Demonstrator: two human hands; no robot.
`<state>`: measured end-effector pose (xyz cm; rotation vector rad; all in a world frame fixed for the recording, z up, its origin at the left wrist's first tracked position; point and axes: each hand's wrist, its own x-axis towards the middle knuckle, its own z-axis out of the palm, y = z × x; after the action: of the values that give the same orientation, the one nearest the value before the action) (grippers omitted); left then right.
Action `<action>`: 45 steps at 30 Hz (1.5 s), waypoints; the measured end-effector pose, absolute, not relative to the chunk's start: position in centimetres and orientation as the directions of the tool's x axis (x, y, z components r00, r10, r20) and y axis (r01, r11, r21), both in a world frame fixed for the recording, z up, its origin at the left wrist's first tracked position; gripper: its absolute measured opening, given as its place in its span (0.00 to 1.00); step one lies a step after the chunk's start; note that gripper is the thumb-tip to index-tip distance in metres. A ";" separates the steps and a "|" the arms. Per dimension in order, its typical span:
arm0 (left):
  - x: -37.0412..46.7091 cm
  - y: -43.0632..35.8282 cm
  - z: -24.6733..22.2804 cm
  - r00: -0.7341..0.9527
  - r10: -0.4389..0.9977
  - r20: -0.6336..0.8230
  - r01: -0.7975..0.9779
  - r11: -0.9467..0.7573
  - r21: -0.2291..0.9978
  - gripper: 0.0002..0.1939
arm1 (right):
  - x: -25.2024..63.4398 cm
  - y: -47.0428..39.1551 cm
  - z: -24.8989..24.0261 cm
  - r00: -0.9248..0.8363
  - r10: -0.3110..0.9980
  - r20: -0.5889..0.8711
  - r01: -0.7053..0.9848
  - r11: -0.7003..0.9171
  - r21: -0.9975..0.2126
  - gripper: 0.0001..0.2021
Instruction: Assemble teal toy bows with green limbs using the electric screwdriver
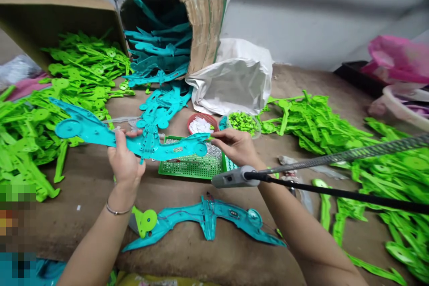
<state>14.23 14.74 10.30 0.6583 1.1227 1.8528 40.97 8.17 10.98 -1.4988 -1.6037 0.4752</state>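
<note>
Turquoise frame [150,144], above surface [89,181], gripped in left hand [124,157]; right hand [239,145] pinches small green piece [211,138] at its tip, fitting apparently unfinished. Second frame [231,212] lies nearer, wire [181,211] showing, seemingly further along. Box [205,27] holds turquoise parts [159,49], likely left to do.

Two bare forearms reach in from the near edge of the brown tabletop [83,214], slanting toward each other, the hands raised above its middle. The bare left hand [125,161] (a thin, silver-coloured metal bangle [119,211] rings that wrist) is closed in a grip, thumb pointing up, fingers curled behind. The bare right hand [239,146] points leftward, thumb and forefinger bent into a fingertip pinch.
</note>
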 end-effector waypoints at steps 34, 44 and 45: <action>15.6 12.5 11.1 -0.493 0.869 -0.038 -0.380 -0.176 0.908 0.19 | 39.5 8.3 9.4 0.037 0.997 0.073 0.476 0.047 -0.878 0.07; 16.1 14.2 8.2 -0.499 0.857 -0.129 -0.407 -0.100 0.908 0.24 | 45.2 10.8 11.9 0.181 0.977 0.109 0.750 -0.066 -0.658 0.13; 16.2 14.2 8.0 -0.491 0.859 -0.144 -0.414 -0.085 0.906 0.24 | 46.3 11.7 12.2 0.275 0.951 0.141 0.842 -0.167 -0.514 0.13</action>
<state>16.19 14.25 7.95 0.5474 1.2398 1.7339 46.28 11.74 12.24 -2.0529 -1.6088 0.2903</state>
